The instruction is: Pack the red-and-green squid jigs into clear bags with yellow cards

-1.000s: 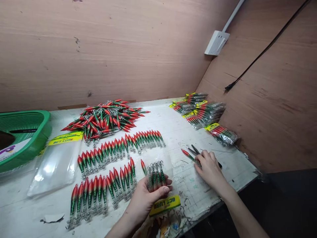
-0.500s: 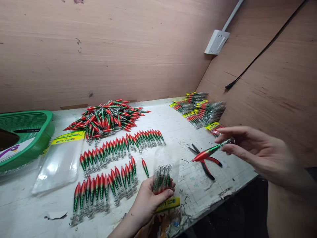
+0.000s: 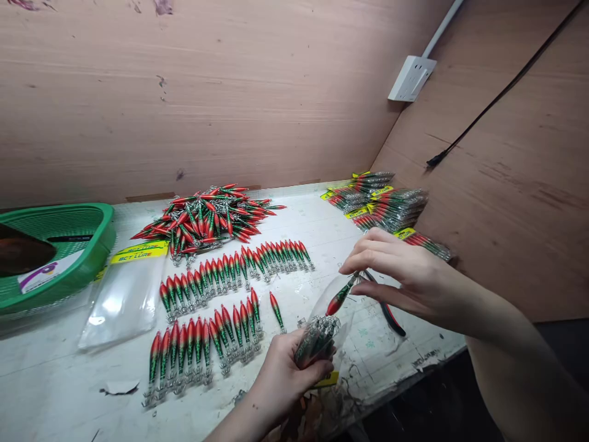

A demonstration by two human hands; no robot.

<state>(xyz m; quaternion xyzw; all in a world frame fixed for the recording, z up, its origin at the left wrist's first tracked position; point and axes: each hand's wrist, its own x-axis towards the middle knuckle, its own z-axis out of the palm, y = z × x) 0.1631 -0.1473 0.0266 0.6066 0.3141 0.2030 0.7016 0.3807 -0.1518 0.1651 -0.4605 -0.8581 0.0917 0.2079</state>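
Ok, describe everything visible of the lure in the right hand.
The lure is slim and glossy, red at one end, dark-flecked green toward its wiry, partly hidden other end. The right hand pinches that end, so it slants red tip down, close to the bunched lures in the left hand; contact unclear.

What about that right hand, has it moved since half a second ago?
Yes: judged against the wall socket, the right hand has moved left, toward the left hand.
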